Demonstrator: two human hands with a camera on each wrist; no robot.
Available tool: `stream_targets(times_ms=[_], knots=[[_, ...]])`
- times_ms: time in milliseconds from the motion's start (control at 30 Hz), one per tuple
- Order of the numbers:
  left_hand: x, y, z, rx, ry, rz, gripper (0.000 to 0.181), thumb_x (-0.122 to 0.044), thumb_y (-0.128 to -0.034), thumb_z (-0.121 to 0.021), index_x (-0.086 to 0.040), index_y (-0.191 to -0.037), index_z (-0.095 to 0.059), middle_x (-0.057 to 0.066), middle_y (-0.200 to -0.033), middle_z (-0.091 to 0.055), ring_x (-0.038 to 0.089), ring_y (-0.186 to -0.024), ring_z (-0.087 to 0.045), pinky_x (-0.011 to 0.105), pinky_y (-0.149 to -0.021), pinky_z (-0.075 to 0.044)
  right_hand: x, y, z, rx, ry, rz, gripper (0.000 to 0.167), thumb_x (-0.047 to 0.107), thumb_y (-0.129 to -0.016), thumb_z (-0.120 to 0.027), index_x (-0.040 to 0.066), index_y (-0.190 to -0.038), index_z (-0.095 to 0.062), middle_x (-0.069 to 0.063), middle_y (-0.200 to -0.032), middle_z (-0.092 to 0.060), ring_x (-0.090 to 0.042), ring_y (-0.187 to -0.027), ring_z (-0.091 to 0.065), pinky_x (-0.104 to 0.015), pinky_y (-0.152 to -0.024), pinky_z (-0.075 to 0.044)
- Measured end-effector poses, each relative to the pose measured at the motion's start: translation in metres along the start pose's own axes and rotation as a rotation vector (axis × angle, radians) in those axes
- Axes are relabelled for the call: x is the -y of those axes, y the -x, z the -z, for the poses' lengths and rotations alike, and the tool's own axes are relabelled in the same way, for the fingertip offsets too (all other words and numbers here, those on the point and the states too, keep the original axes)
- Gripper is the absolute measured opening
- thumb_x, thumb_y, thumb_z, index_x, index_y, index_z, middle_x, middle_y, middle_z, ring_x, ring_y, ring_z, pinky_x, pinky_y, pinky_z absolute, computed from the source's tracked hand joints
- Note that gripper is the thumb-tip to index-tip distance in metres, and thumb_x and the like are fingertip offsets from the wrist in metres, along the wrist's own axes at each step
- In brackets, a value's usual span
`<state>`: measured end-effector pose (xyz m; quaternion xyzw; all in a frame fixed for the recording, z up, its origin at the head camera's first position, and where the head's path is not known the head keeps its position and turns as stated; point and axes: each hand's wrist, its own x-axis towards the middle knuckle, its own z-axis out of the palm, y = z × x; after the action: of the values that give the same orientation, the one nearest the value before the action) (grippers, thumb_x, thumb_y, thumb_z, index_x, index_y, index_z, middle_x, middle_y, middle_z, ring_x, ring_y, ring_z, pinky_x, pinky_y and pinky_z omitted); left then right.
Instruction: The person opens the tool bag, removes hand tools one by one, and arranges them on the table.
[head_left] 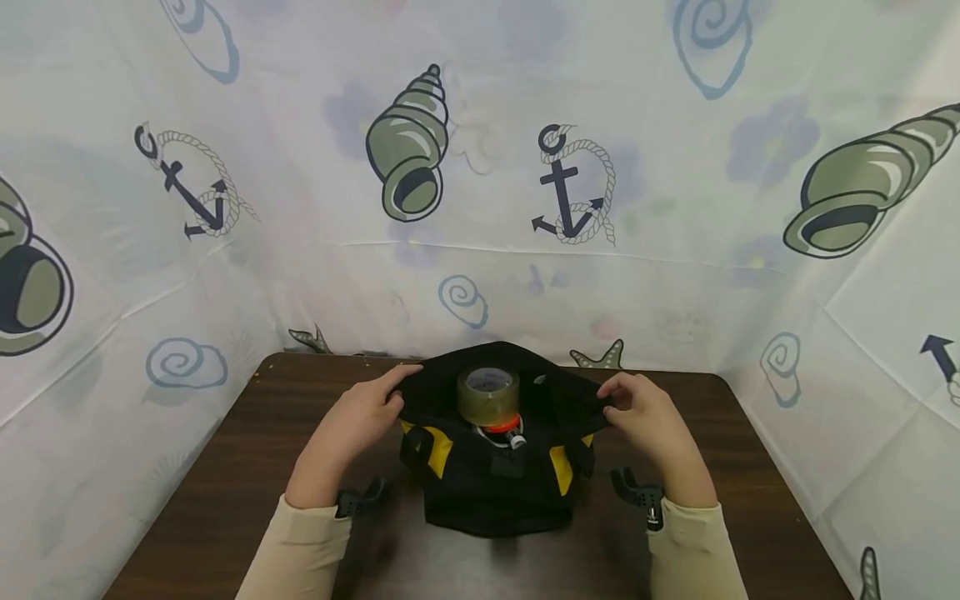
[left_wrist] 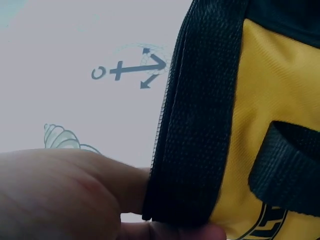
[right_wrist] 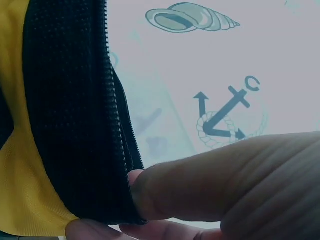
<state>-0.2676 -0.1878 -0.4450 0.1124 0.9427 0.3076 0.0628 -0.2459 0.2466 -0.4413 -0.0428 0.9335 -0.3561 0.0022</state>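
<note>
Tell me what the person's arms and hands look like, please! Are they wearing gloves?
No gloves: the left hand and right hand are bare. Both arms have pale cream sleeves ending near the wrists, where black wrist gear with a curved piece sticks out.

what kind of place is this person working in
Probably an indoor, screened-off work spot: a dark wood-grain table with pale, sea-patterned sheeting around its back and sides, and an open black-and-yellow bag on it.

Both wrist views cut off the bag [left_wrist: 227,112].
</note>
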Motion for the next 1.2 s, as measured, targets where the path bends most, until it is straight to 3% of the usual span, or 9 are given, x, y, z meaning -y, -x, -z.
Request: stream_targets(times_ms=[133, 200, 267, 367, 400, 633, 700, 867, 1200], knots=[[0.0, -0.002, 0.0, 0.022, -0.006, -0.025, 0.058, -0.023, -0.1157, -0.048, -0.039, -0.171, -0.037, 0.001, -0.06, -0.04, 0.018, -0.048, -0.034, 0.034, -0.051, -0.038, 0.005, 0.0, 0.0, -0.017, 0.026, 0.04, 0.02, 0.011, -0.104, -0.069, 0.011, -0.124, -0.072, -0.017, -0.131, -0.063, -0.034, -0.113, -0.065, -0.044, -0.084, -0.06], [0.0, -0.002, 0.0, 0.023, -0.022, -0.038, 0.058, -0.033, -0.1169, -0.049, -0.04, -0.172, -0.034, 0.004, -0.073, -0.059, 0.019, -0.057, -0.047, 0.04, -0.06, -0.048, 0.009, 0.0, -0.001, -0.025, 0.03, 0.06, 0.02, 0.012, -0.104, -0.07, 0.012, -0.124, -0.072, -0.016, -0.13, -0.064, -0.034, -0.113, -0.065, -0.048, -0.087, -0.059], [-0.001, -0.002, 0.0, 0.023, -0.024, -0.039, 0.06, -0.047, -0.1159, -0.05, -0.041, -0.172, -0.032, 0.01, -0.105, -0.075, 0.025, -0.08, -0.067, 0.051, -0.08, -0.059, 0.012, -0.001, -0.002, -0.034, 0.034, 0.074, 0.02, 0.013, -0.104, -0.07, 0.013, -0.124, -0.073, -0.016, -0.129, -0.064, -0.034, -0.113, -0.064, -0.05, -0.09, -0.057], [-0.002, 0.0, -0.001, 0.036, -0.016, -0.036, 0.071, -0.068, -0.1099, -0.049, -0.044, -0.173, -0.027, 0.013, -0.151, -0.066, 0.032, -0.118, -0.07, 0.064, -0.108, -0.053, 0.015, -0.001, -0.004, -0.042, 0.035, 0.089, 0.021, 0.014, -0.104, -0.071, 0.013, -0.125, -0.073, -0.014, -0.127, -0.064, -0.033, -0.112, -0.064, -0.051, -0.091, -0.057], [-0.002, 0.001, -0.003, 0.049, -0.005, -0.033, 0.075, -0.073, -0.1075, -0.048, -0.045, -0.173, -0.025, 0.015, -0.155, -0.064, 0.035, -0.126, -0.069, 0.068, -0.112, -0.051, 0.016, 0.0, -0.005, -0.042, 0.033, 0.088, 0.021, 0.014, -0.104, -0.071, 0.012, -0.125, -0.073, -0.014, -0.127, -0.064, -0.032, -0.111, -0.064, -0.05, -0.091, -0.057], [-0.002, 0.001, -0.015, 0.063, 0.002, -0.047, 0.093, -0.085, -0.098, -0.052, -0.051, -0.174, -0.011, 0.015, -0.154, -0.065, 0.039, -0.137, -0.066, 0.068, -0.114, -0.049, 0.022, 0.003, -0.012, -0.063, 0.013, 0.114, 0.019, 0.018, -0.106, -0.073, 0.012, -0.124, -0.073, -0.013, -0.123, -0.062, -0.029, -0.107, -0.064, -0.051, -0.092, -0.057], [-0.003, 0.001, -0.015, 0.061, -0.005, -0.059, 0.094, -0.086, -0.0974, -0.052, -0.05, -0.174, -0.009, 0.017, -0.166, -0.053, 0.041, -0.143, -0.062, 0.068, -0.115, -0.049, 0.025, 0.002, -0.014, -0.083, 0.021, 0.122, 0.018, 0.018, -0.106, -0.073, 0.012, -0.123, -0.073, -0.013, -0.122, -0.063, -0.029, -0.106, -0.064, -0.052, -0.093, -0.057], [-0.006, 0.001, -0.015, 0.087, 0.006, -0.072, 0.095, -0.084, -0.0988, -0.052, -0.048, -0.174, -0.005, 0.015, -0.171, -0.047, 0.042, -0.149, -0.057, 0.069, -0.119, -0.045, 0.036, 0.001, -0.025, -0.143, 0.048, 0.132, 0.018, 0.017, -0.104, -0.076, 0.011, -0.12, -0.073, -0.015, -0.121, -0.062, -0.03, -0.105, -0.066, -0.052, -0.091, -0.059], [-0.006, 0.002, -0.02, 0.102, 0.019, -0.06, 0.109, -0.084, -0.095, -0.059, -0.042, -0.176, 0.001, 0.019, -0.165, -0.053, 0.04, -0.145, -0.06, 0.065, -0.117, -0.049, 0.06, 0.018, -0.033, -0.29, 0.041, 0.24, 0.021, 0.019, -0.102, -0.079, 0.011, -0.121, -0.073, -0.015, -0.121, -0.06, -0.029, -0.098, -0.055, -0.047, -0.085, -0.05]])
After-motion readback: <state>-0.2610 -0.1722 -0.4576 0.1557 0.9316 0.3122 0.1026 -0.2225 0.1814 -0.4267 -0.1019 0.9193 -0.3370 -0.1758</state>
